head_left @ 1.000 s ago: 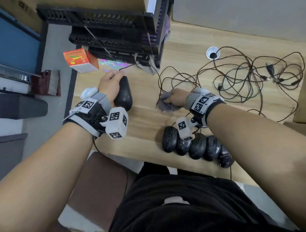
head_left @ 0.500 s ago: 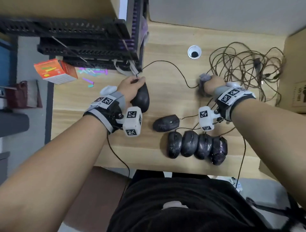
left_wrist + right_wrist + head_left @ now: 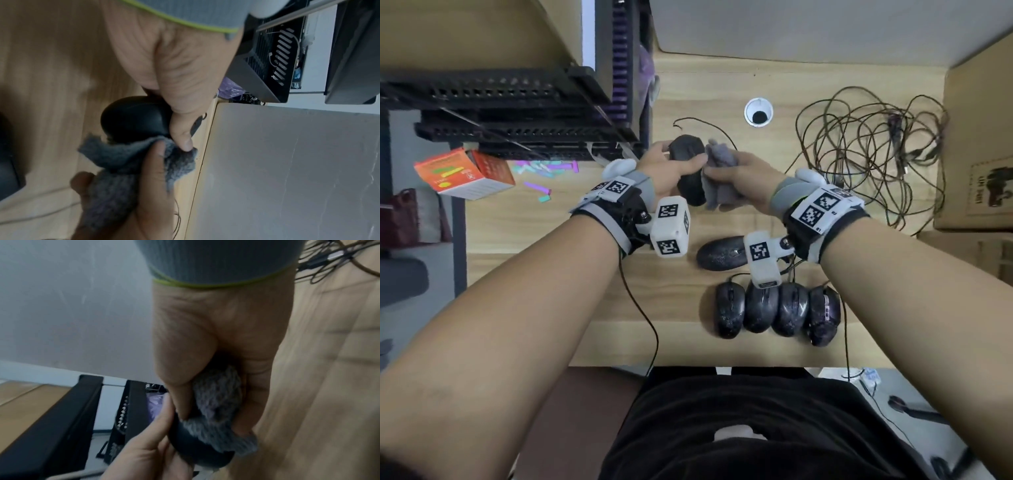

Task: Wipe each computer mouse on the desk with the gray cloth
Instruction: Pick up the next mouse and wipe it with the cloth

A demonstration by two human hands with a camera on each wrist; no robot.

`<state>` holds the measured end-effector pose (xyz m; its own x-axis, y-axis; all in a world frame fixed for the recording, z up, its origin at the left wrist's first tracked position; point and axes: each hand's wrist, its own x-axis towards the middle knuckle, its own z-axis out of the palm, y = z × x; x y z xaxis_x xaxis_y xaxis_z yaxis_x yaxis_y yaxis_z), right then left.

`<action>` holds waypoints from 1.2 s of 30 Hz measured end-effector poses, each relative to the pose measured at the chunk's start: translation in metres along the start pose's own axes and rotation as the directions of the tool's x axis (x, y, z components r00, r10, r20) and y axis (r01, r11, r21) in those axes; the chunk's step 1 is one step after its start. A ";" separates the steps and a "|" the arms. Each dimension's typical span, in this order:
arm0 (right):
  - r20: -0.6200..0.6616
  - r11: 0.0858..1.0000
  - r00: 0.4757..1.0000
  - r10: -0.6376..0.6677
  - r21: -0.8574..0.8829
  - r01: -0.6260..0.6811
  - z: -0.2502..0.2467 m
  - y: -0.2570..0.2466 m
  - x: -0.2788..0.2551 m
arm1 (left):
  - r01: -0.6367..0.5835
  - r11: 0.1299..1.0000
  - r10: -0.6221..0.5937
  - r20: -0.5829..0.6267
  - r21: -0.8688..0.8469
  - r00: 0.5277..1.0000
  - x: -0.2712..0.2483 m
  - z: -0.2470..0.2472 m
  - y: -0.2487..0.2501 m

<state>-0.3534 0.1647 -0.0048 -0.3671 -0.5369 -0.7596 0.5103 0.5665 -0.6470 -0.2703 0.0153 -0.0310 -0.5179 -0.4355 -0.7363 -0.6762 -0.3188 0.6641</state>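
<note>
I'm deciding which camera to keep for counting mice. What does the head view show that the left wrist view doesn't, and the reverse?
Only the head view shows the five mice lying on the desk: a row of four near the person and one lone mouse behind it, plus the cable tangle. Only the left wrist view shows the left thumb tip touching the cloth. Both show the left hand gripping the held mouse with the right hand holding the cloth against it.

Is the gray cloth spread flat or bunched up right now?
Bunched. The cloth is crumpled in the right hand, pressed against the mouse gripped by the left hand.
</note>
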 end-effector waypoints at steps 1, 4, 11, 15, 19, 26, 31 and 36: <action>0.053 1.000 0.999 0.008 0.011 -0.009 0.001 0.004 0.001 | -0.002 1.000 0.003 0.016 -0.025 1.000 0.000 0.001 0.002; 0.074 0.993 0.997 0.005 0.116 -0.013 0.002 0.012 0.014 | -0.023 0.998 0.025 0.031 -0.059 0.999 0.005 0.004 0.001; -0.166 0.999 0.986 0.024 -0.034 -0.030 0.013 0.005 0.055 | 0.013 0.995 -0.026 0.131 0.100 0.991 0.001 -0.003 -0.011; -0.140 0.965 0.990 0.032 -0.253 -0.067 0.021 0.001 0.079 | -0.019 0.966 -0.004 0.089 0.256 0.996 -0.002 -0.013 -0.014; -0.187 0.875 0.980 -0.070 -0.483 -0.030 0.028 -0.011 0.079 | -0.070 0.934 0.045 0.080 0.351 0.996 -0.002 -0.018 -0.014; -0.141 0.907 0.990 -0.010 -0.418 -0.050 0.021 -0.008 0.067 | -0.029 0.940 0.022 0.025 0.339 0.999 -0.005 -0.031 -0.021; -0.158 0.915 0.987 0.007 -0.398 -0.070 0.002 0.002 0.048 | 0.034 0.954 -0.016 -0.062 0.299 0.998 -0.007 -0.020 -0.035; -0.236 0.926 0.972 -0.012 -0.370 -0.079 -0.020 0.015 0.015 | 0.046 0.878 -0.124 0.134 0.476 0.983 -0.022 0.017 -0.065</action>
<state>-0.3672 0.1774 -0.0271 -0.5464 -0.3807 -0.7460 0.2136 0.7979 -0.5637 -0.2238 0.0596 -0.0599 -0.4951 -0.2762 -0.8238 -0.8673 0.1002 0.4877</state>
